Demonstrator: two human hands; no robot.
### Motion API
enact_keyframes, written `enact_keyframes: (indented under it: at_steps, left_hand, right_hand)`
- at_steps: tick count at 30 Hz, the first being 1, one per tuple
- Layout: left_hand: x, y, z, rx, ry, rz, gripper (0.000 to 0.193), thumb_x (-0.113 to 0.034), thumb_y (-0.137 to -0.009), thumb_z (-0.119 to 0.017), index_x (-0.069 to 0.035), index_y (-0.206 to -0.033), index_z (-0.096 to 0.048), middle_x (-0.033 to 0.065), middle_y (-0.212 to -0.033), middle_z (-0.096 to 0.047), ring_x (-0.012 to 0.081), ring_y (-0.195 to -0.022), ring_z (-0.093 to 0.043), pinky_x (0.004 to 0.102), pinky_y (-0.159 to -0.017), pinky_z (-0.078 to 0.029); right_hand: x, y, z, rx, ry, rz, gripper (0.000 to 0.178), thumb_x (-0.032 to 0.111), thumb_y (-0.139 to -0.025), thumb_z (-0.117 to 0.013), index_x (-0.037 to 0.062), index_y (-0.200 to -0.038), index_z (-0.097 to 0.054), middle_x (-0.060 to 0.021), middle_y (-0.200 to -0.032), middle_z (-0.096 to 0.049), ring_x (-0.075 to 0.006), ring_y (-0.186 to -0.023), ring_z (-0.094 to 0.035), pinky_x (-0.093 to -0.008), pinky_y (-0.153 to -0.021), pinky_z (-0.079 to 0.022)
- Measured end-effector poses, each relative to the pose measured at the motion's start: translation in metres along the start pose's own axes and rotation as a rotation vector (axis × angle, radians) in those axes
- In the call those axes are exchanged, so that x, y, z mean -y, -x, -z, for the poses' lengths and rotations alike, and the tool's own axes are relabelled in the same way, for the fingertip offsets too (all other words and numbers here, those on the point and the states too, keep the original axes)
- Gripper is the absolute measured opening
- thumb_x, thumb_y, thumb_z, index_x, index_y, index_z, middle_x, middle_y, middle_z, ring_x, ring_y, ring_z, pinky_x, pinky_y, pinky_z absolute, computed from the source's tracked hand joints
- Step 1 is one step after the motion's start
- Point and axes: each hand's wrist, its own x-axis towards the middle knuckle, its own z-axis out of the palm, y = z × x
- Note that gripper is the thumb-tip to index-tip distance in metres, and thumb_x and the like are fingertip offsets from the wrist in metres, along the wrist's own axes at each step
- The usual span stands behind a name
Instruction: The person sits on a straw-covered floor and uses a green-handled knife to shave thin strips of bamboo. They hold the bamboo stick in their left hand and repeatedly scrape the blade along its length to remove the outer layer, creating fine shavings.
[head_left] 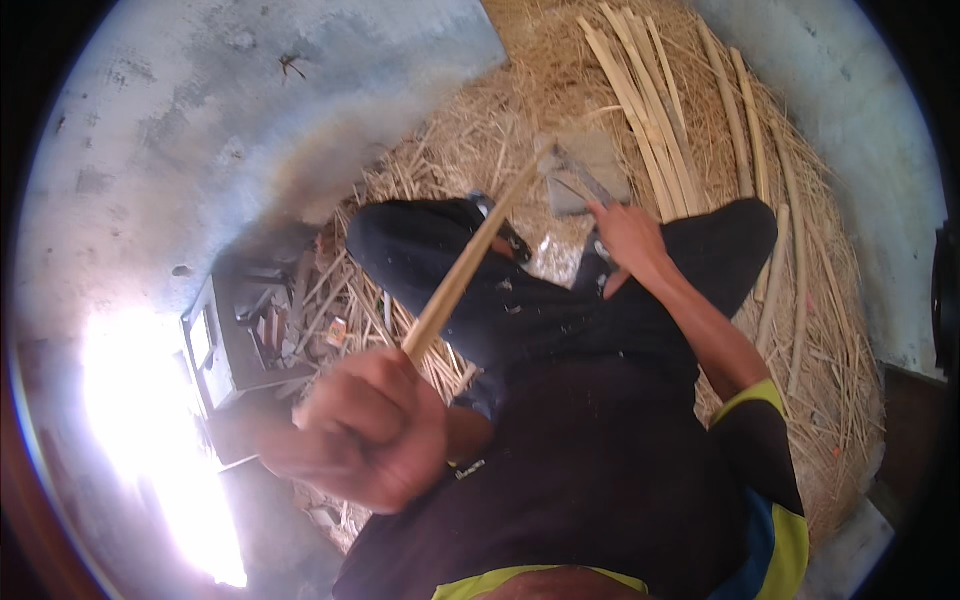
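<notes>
My left hand (370, 430), slightly blurred and raised close at the lower left, is closed around one end of a long pale wooden strip (472, 262). The strip slants up and away to the right, over my crossed legs. Between my knees my right hand (632, 245) grips a knife with a dark, narrow blade (586, 180); its handle is hidden in the fingers. The blade's tip appears at the strip's far end, though I cannot tell whether they touch. Beneath the blade lies a flat grey block (598, 160) on the ground.
Several split pale strips (650, 120) lie together beyond my right knee. Longer round sticks (790, 260) curve along the right side over straw-like shavings (835, 400). An open-fronted box (225, 345) with scraps stands at the left. Grey walls (250, 90) close in the area.
</notes>
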Motion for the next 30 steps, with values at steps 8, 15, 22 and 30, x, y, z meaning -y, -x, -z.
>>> enact_keyframes:
  at_steps: [8,15,22,30]
  left_hand:
    - [-0.003,-0.002,0.007,0.108,-0.003,0.030,0.018,-0.008,-0.093,-0.040,-0.013,-0.076,-0.035,-0.0012,-0.050,-0.030,0.0049,-0.036,-0.021,0.0221,-0.033,-0.011]
    - [0.003,-0.007,0.021,0.130,0.161,0.015,0.029,-0.007,-0.089,-0.041,-0.011,-0.063,-0.029,0.0027,-0.043,-0.034,0.0091,-0.031,-0.031,0.0234,-0.027,-0.021]
    - [-0.006,-0.001,0.013,0.139,0.198,0.047,0.027,0.013,-0.072,-0.042,-0.008,-0.059,-0.030,0.0018,-0.044,-0.032,0.0099,-0.032,-0.027,0.0240,-0.029,-0.017]
    - [0.001,-0.009,0.027,0.616,0.368,0.119,0.011,0.012,-0.069,-0.047,0.001,-0.069,-0.049,0.0043,-0.049,-0.034,0.0134,-0.037,-0.030,0.0268,-0.034,-0.021]
  right_hand:
    - [0.116,0.040,0.030,0.036,-0.439,0.211,0.031,0.030,-0.099,-0.045,0.0031,-0.085,-0.053,-0.0199,-0.058,-0.054,-0.0384,-0.054,-0.058,-0.0451,-0.048,-0.044]
    - [0.102,0.024,0.001,-0.149,-0.175,0.231,0.034,0.035,-0.097,-0.049,0.0063,-0.079,-0.052,-0.0166,-0.061,-0.058,-0.0369,-0.052,-0.061,-0.0451,-0.045,-0.049]
    - [0.010,0.004,0.007,0.031,-0.005,-0.286,0.029,0.025,-0.097,-0.043,0.0034,-0.098,-0.063,-0.0206,-0.071,-0.062,-0.0388,-0.066,-0.064,-0.0454,-0.052,-0.050]
    - [0.108,0.046,0.027,0.001,-0.365,0.221,0.033,0.033,-0.097,-0.049,0.0043,-0.081,-0.053,-0.0175,-0.055,-0.055,-0.0396,-0.053,-0.058,-0.0475,-0.049,-0.046]
